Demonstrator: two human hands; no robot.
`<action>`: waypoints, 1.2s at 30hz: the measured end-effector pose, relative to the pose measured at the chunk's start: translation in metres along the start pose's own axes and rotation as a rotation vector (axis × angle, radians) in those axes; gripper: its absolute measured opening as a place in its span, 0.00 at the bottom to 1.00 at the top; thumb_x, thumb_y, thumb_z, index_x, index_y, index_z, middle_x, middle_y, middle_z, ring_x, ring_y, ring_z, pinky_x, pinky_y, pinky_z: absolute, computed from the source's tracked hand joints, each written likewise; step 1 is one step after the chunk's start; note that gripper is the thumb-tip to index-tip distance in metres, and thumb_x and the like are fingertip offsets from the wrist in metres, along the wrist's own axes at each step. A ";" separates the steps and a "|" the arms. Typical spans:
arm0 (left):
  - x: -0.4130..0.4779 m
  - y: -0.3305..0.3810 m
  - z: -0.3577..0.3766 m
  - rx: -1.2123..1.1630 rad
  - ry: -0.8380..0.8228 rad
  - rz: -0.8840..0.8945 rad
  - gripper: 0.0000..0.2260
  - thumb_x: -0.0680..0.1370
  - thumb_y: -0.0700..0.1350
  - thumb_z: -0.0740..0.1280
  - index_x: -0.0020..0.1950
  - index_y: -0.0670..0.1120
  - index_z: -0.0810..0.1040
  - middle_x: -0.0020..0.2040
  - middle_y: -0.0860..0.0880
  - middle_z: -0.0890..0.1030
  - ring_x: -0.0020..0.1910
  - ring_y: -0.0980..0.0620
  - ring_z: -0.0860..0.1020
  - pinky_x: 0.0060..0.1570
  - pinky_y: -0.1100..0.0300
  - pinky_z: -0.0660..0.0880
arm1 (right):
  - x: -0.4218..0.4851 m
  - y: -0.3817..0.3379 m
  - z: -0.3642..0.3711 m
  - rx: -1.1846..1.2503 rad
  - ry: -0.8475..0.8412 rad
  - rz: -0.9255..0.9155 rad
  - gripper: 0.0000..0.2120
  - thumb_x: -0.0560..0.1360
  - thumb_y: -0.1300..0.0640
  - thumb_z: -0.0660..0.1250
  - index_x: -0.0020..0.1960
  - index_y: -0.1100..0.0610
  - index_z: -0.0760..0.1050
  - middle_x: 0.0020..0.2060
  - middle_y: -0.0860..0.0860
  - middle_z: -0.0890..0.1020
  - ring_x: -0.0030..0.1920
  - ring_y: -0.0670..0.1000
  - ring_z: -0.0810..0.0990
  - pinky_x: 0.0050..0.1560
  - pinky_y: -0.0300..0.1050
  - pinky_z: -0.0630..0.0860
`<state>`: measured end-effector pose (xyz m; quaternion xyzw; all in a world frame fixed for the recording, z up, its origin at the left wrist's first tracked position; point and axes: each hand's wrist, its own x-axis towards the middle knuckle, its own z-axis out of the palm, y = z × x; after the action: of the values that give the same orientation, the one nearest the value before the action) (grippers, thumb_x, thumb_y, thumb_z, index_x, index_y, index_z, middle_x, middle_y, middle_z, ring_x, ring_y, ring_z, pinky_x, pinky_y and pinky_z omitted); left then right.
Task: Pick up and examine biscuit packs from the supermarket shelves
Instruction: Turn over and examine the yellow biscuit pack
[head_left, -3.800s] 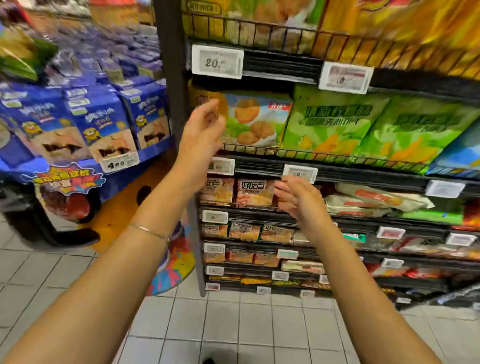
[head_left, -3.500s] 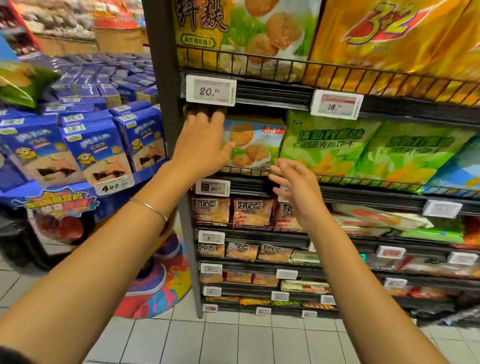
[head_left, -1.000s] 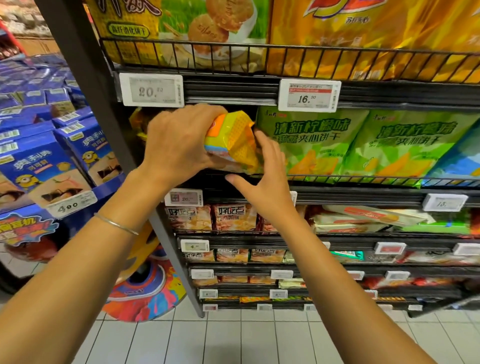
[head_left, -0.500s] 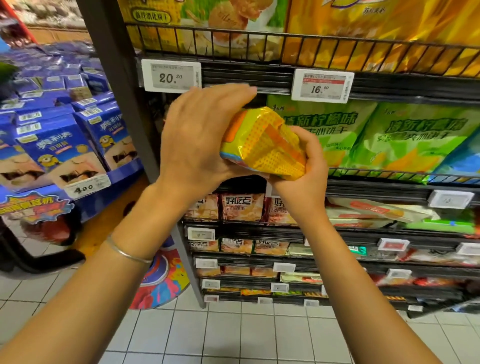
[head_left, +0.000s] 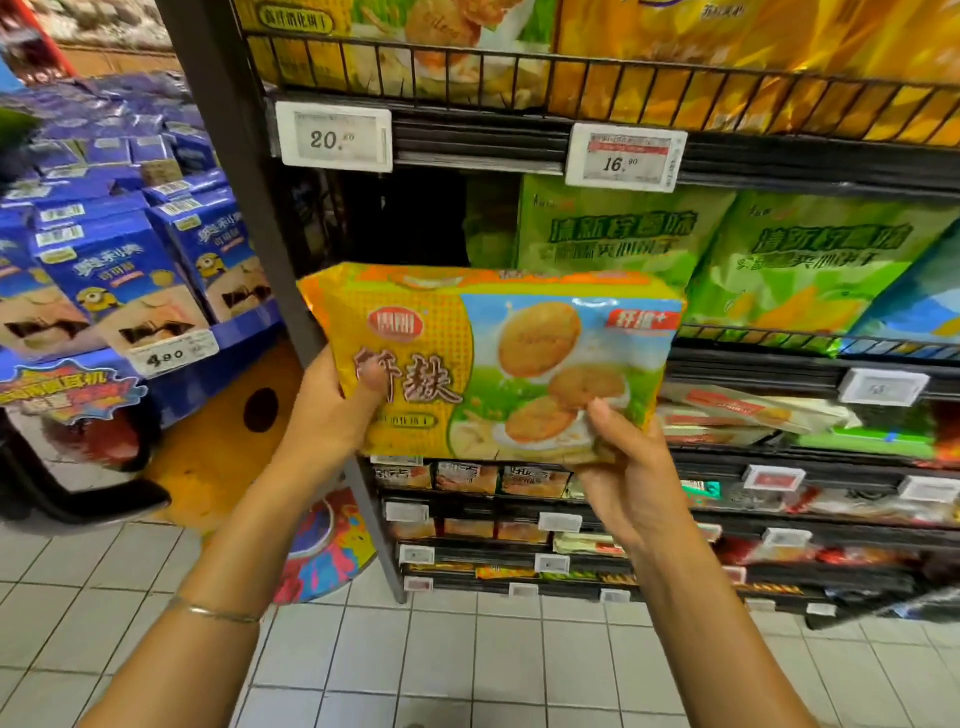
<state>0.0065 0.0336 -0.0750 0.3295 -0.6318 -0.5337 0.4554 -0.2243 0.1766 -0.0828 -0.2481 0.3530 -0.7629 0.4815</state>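
Note:
A yellow biscuit pack (head_left: 483, 358) with pictured round biscuits is held up in front of the shelves, its printed front facing me. My left hand (head_left: 332, 410) grips its lower left corner, thumb on the front. My right hand (head_left: 631, 478) grips its lower right corner from below, thumb against the front. The shelf slot (head_left: 395, 218) behind the pack, under the 20 price tag (head_left: 335, 137), looks dark and empty.
Green biscuit bags (head_left: 613, 244) stand on the same shelf to the right. Wire-fronted shelves (head_left: 571, 78) above hold yellow packs; lower shelves (head_left: 519, 480) hold small packs. A blue display (head_left: 119, 280) of boxes stands at left. White tiled floor (head_left: 467, 665) lies below.
Both hands reached to the shelf, pulled the yellow pack out, then turned it from edge-on to face me and lowered it slightly.

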 end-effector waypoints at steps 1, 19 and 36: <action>-0.007 -0.005 -0.003 -0.016 -0.042 -0.045 0.22 0.67 0.75 0.73 0.56 0.68 0.82 0.56 0.56 0.87 0.53 0.53 0.87 0.44 0.61 0.83 | -0.007 0.002 -0.005 -0.026 -0.004 0.055 0.19 0.70 0.62 0.72 0.61 0.55 0.80 0.53 0.57 0.87 0.52 0.58 0.87 0.53 0.61 0.85; -0.142 -0.039 0.021 -0.261 0.161 -0.614 0.29 0.76 0.71 0.55 0.68 0.58 0.79 0.62 0.46 0.86 0.60 0.43 0.85 0.51 0.49 0.85 | -0.060 0.011 -0.051 -0.387 0.067 0.500 0.35 0.72 0.26 0.63 0.70 0.49 0.78 0.59 0.53 0.86 0.54 0.53 0.88 0.41 0.47 0.85; -0.193 -0.039 -0.031 -0.286 0.069 -0.667 0.26 0.67 0.70 0.71 0.57 0.56 0.86 0.57 0.44 0.87 0.54 0.42 0.87 0.43 0.51 0.85 | -0.123 0.021 -0.008 -0.453 -0.061 0.461 0.43 0.63 0.29 0.78 0.70 0.50 0.75 0.62 0.54 0.85 0.61 0.57 0.85 0.53 0.50 0.83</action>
<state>0.1039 0.1878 -0.1555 0.4682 -0.3929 -0.7243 0.3190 -0.1676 0.2848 -0.1089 -0.2851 0.5462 -0.5279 0.5845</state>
